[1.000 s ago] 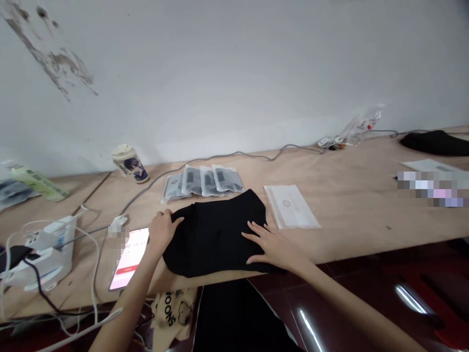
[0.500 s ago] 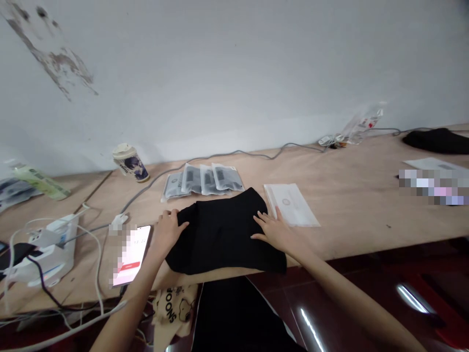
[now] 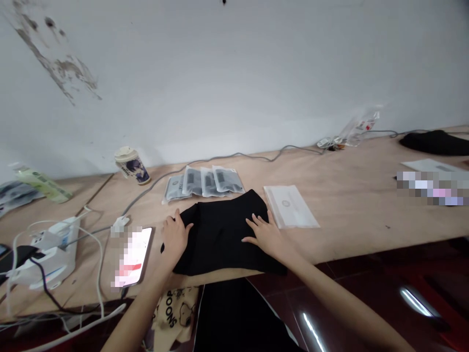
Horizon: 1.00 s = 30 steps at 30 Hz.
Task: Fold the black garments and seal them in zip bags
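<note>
A folded black garment [image 3: 220, 230] lies on the wooden table [image 3: 348, 195] near its front edge. My left hand [image 3: 175, 235] rests flat on the garment's left edge, fingers stretched out. My right hand [image 3: 264, 232] lies flat on its right part, fingers spread. Neither hand holds anything. Just right of the garment sits a flat white packet [image 3: 291, 205]. Behind it lie several clear bags with dark contents [image 3: 203, 182].
A phone with a lit screen [image 3: 132, 256] lies left of my left hand. Further left are a white power strip with cables [image 3: 47, 252], a paper cup [image 3: 131, 165] and a green bottle [image 3: 40, 182]. Another black cloth [image 3: 434, 142] and papers [image 3: 428, 166] are far right. A grey cable [image 3: 234, 157] runs along the wall.
My left hand slid toward me along the garment's left edge. My right hand first moved away from me across the garment's right side, then shifted slightly left. The garment looks a little narrower.
</note>
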Motion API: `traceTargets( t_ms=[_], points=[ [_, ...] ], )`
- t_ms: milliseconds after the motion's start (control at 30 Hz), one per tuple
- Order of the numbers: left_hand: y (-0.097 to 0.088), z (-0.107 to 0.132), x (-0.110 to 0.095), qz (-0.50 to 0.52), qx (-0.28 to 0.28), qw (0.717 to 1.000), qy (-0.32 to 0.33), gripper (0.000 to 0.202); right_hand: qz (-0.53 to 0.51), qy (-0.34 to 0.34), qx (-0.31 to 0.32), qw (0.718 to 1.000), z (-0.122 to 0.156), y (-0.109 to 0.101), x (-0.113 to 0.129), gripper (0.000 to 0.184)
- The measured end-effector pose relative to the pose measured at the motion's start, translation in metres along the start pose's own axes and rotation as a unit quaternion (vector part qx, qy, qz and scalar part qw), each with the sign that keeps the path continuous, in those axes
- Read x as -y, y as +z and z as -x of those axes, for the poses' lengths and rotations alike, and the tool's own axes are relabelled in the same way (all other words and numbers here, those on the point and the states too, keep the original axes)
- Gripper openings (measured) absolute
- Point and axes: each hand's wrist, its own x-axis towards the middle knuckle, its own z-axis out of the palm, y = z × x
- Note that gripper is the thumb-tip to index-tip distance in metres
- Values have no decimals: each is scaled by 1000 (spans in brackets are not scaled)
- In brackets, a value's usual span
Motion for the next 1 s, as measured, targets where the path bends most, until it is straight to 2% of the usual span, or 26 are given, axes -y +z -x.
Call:
traceTargets(
  t_ms=[133,167,233,300,333,433,500,633,733,867,1000],
  points=[
    [-15,-11,-12,40,-44,998,11,50,-14,3,-1,1000,4,2,0,71],
    [-15,-14,-17,62,-56,996,40,47,-23,5,5,1000,4,3,0,72],
    [-9,-20,-27,110,-47,983,142,42,-33,10,14,999,4,5,-2,73],
    [3,-25,-36,134,-2,963,235,40,-33,10,8,999,6,6,-3,73],
    [11,-26,-39,134,19,957,256,41,-31,10,1,999,8,6,-3,73],
    [29,-26,-43,119,40,964,236,47,-22,13,-19,999,14,4,-2,73],
    [32,-25,-43,115,33,969,217,49,-19,17,-29,999,17,2,0,71],
    [16,-15,-35,129,-3,968,213,45,-17,16,-52,998,25,-5,3,66],
    [2,6,-20,177,-28,953,245,41,-58,-56,-65,995,45,-10,5,63],
    [0,46,6,211,44,931,294,44,-125,-134,-49,982,83,-4,0,67],
    [5,65,21,187,91,930,302,50,-141,-145,-42,979,107,9,-14,42]
  ],
)
